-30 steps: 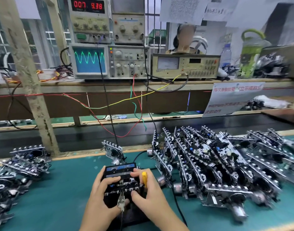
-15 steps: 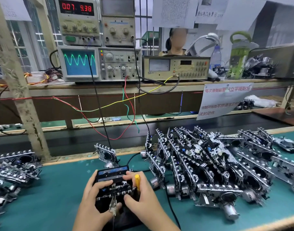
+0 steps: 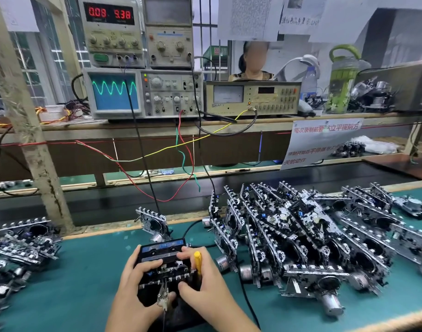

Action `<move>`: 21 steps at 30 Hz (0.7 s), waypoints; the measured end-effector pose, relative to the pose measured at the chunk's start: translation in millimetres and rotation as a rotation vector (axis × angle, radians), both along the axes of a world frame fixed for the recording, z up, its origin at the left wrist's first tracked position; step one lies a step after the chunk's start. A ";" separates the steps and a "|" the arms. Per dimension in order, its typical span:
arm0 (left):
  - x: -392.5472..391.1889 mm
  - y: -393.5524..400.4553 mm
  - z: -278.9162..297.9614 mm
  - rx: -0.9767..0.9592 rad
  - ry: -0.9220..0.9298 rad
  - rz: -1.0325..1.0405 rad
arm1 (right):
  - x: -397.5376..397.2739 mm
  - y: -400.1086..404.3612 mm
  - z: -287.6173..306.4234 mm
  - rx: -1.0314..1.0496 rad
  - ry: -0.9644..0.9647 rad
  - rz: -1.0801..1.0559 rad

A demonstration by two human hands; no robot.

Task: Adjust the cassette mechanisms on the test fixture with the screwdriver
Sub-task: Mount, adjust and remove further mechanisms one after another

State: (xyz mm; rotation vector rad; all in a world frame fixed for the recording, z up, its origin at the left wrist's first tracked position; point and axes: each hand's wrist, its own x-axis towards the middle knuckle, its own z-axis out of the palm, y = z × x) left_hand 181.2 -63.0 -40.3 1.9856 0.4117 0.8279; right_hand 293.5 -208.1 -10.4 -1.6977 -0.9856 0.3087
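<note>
Green table (image 3: pixel 85 283) carries a test fixture (image 3: pixel 165 267) gripped by both hands, left hand (image 3: pixel 135 279) curled on its side, right hand (image 3: pixel 200 281) also pinching a yellow screwdriver (image 3: pixel 197 261).

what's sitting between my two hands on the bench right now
In the head view, the cassette mechanism on its black test fixture, gripped by the left hand and right hand, which also holds the yellow screwdriver.

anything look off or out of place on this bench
Nothing looks damaged or spilled. The cassette mechanisms on the right lie heaped and leaning on each other, not in rows. One mechanism stands alone behind the test fixture, which both hands grip.
</note>
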 end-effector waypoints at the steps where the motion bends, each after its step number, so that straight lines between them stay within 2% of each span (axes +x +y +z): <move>1: 0.0 -0.2 0.1 -0.003 -0.002 -0.003 | 0.1 -0.2 -0.2 -0.001 -0.005 0.003; 21: 1.8 -1.0 0.5 -0.053 -0.032 -0.049 | -0.5 -1.9 -0.9 -0.011 0.042 0.004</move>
